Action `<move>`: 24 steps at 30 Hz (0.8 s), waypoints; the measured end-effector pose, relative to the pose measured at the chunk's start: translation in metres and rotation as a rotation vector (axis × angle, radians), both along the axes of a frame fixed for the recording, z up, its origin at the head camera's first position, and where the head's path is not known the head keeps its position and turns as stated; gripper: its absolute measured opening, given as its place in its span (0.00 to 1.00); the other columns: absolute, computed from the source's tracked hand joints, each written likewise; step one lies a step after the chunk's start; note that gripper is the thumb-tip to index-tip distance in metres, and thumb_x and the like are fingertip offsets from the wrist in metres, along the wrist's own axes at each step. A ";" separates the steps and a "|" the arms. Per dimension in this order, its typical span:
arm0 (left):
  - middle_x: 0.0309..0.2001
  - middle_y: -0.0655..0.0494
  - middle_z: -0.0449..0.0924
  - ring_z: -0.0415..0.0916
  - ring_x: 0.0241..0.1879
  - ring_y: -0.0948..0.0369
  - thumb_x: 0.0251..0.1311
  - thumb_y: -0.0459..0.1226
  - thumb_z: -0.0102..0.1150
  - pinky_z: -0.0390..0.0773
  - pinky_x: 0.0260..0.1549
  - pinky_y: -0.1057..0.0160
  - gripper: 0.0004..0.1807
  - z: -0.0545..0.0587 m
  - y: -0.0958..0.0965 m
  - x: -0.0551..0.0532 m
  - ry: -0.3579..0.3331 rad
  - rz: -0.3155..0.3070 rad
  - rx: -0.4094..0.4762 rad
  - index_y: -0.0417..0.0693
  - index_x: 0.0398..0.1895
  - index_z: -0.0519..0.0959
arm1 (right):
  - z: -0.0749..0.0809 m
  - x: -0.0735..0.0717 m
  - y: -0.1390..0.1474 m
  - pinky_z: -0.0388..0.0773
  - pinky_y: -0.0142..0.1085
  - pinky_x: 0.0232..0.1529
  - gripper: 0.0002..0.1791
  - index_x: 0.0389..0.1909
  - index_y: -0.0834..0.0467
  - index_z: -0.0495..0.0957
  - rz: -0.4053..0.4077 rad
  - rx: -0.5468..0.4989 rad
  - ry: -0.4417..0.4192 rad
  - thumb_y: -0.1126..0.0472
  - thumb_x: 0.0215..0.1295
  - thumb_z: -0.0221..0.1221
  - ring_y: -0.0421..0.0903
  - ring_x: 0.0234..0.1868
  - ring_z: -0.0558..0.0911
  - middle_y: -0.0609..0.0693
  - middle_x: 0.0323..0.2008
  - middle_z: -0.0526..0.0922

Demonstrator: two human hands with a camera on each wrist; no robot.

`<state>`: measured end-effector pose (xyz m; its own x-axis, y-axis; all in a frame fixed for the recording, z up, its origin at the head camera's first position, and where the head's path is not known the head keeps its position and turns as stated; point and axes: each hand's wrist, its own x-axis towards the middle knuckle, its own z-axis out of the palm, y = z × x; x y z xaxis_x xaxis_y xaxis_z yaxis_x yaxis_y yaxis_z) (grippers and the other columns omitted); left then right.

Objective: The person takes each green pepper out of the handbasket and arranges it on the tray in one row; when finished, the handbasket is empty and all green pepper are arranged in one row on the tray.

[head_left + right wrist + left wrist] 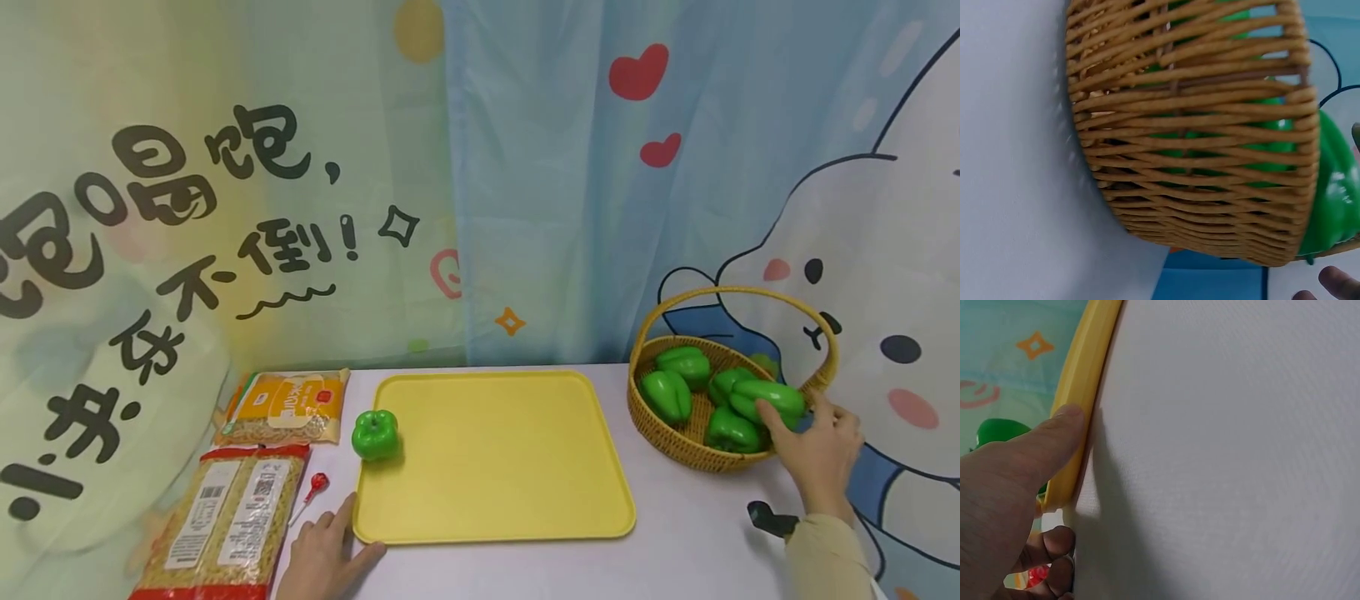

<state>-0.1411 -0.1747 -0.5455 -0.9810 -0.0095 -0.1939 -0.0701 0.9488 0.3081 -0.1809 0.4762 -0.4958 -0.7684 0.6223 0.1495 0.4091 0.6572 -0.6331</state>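
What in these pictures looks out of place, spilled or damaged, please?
Nothing looks spilled or damaged. One mild oddity: a green pepper sits right at the left edge of the yellow tray, seemingly overlapping that edge rather than lying well inside.

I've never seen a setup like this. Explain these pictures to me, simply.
There's no machine here: a person works with two bare hands. The wide picture comes from a camera on the head, looking forward and down. The other two come from cameras on the wrists, each close to its own hand's work.

On the white table lie a yellow tray, a wicker basket of green peppers, two packets and what looks like a red lollipop. One whole pepper sits at the tray's left edge.

The left hand touches the tray's near left corner, its thumb on the near edge. The right hand grips a green pepper at the basket.
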 end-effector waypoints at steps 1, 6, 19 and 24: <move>0.43 0.49 0.79 0.76 0.43 0.49 0.46 0.67 0.69 0.78 0.49 0.42 0.54 0.000 0.000 0.000 0.004 -0.002 0.001 0.44 0.71 0.68 | -0.001 -0.002 0.001 0.50 0.70 0.67 0.53 0.80 0.60 0.45 0.002 -0.006 -0.011 0.31 0.67 0.52 0.72 0.72 0.49 0.75 0.73 0.47; 0.42 0.51 0.79 0.76 0.43 0.50 0.47 0.67 0.68 0.78 0.48 0.44 0.54 0.000 -0.001 0.001 0.015 -0.006 0.006 0.44 0.71 0.68 | -0.005 -0.008 0.006 0.52 0.71 0.62 0.54 0.80 0.58 0.44 0.019 -0.021 -0.044 0.30 0.66 0.52 0.73 0.70 0.49 0.76 0.73 0.46; 0.43 0.50 0.79 0.75 0.43 0.50 0.47 0.66 0.69 0.78 0.49 0.43 0.53 0.000 0.000 0.002 0.013 -0.002 0.009 0.45 0.71 0.68 | 0.001 -0.005 -0.003 0.54 0.70 0.67 0.50 0.80 0.58 0.49 -0.017 -0.066 0.004 0.34 0.67 0.55 0.72 0.74 0.51 0.73 0.75 0.47; 0.42 0.50 0.79 0.75 0.43 0.50 0.47 0.66 0.69 0.78 0.48 0.43 0.53 0.000 -0.002 0.002 0.011 -0.001 0.007 0.45 0.71 0.68 | 0.012 0.002 -0.012 0.52 0.68 0.71 0.48 0.80 0.56 0.51 -0.033 -0.073 0.088 0.37 0.67 0.58 0.69 0.76 0.52 0.69 0.77 0.50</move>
<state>-0.1393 -0.1763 -0.5458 -0.9831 -0.0068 -0.1828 -0.0652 0.9466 0.3157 -0.1786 0.4645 -0.4842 -0.7330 0.6590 0.1686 0.3706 0.5947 -0.7134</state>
